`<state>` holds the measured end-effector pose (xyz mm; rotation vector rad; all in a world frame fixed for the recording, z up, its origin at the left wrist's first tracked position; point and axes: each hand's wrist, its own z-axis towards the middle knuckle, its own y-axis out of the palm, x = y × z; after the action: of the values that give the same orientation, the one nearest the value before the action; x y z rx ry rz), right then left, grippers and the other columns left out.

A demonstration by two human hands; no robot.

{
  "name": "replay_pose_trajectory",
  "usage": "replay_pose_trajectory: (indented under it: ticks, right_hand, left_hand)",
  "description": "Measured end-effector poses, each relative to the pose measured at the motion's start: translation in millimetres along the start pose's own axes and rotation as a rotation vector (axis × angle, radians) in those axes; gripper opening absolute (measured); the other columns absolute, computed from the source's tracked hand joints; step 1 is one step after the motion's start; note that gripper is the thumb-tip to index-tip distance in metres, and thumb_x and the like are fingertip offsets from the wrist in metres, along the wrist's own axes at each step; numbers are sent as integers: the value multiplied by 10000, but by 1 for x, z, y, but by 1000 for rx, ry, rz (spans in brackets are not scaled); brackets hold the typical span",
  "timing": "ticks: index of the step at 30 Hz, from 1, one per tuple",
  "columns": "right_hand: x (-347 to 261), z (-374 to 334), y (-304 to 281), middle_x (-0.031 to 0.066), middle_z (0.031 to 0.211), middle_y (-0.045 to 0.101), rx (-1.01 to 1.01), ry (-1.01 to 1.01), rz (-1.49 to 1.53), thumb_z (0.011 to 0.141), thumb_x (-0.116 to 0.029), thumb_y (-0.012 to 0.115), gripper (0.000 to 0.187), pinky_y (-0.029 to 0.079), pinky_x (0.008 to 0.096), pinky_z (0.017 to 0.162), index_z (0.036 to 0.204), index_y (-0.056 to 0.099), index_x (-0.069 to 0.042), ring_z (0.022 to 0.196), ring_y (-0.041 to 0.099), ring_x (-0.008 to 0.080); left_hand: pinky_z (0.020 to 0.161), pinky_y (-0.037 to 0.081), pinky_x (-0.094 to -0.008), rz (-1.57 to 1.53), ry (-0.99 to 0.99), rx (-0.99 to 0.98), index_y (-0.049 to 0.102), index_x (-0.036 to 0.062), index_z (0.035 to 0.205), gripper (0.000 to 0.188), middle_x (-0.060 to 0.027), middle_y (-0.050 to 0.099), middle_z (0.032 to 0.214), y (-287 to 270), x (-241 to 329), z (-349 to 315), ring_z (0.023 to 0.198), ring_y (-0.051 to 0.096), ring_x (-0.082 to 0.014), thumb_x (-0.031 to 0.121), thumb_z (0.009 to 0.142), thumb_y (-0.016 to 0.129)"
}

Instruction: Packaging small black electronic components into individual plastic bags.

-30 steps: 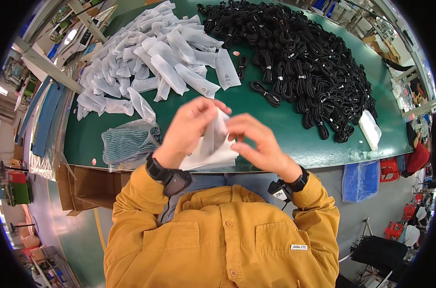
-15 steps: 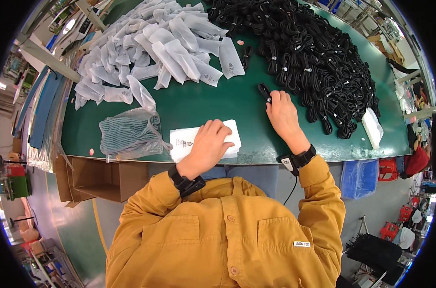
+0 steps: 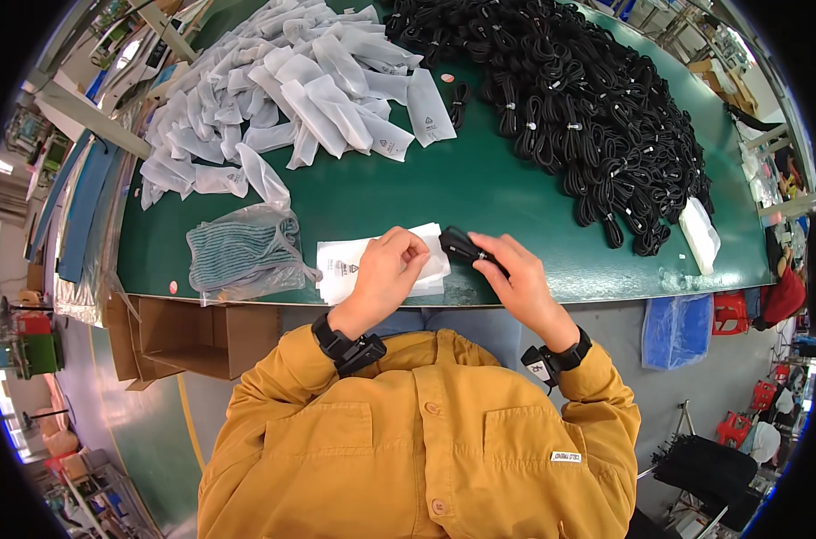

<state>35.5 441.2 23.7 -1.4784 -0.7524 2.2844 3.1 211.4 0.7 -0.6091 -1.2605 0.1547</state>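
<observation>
Pinched near one end by the right hand (image 3: 521, 280), the cable (image 3: 458, 244) could slip; whether the left hand (image 3: 385, 275) grips a bag (image 3: 338, 271), I cannot tell.

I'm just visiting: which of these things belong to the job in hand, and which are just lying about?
Seemingly part of the job:
black coiled cable in the right hand
flat white sleeves at the left hand
heap of black coils
heap of white pouches

Seemingly just lying about:
clear bag of teal striped fabric
cardboard box
blue container
</observation>
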Motion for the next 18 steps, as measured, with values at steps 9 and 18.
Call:
replay_pose_trajectory:
  ticks: [9,18]
  right_hand:
    - [-4,0,-6,97,858,606,-147,-268,-291,847,-1,696,391,464,336,622,1229,655,-78,699,559,268]
    - [-5,20,-9,74,925,565,-334,498,297,857,-39,710,271,481,297,656,1123,660,-54,761,567,176]
  left_hand:
    - [716,464,-319,-111,99,-102,591,25,919,86,-83,570,889,-13,7,1,814,559,-243,-12,860,641]
    - [757,452,-344,67,369,-150,564,41,888,103,-94,575,948,-19,24,17,910,571,-268,-29,845,625]
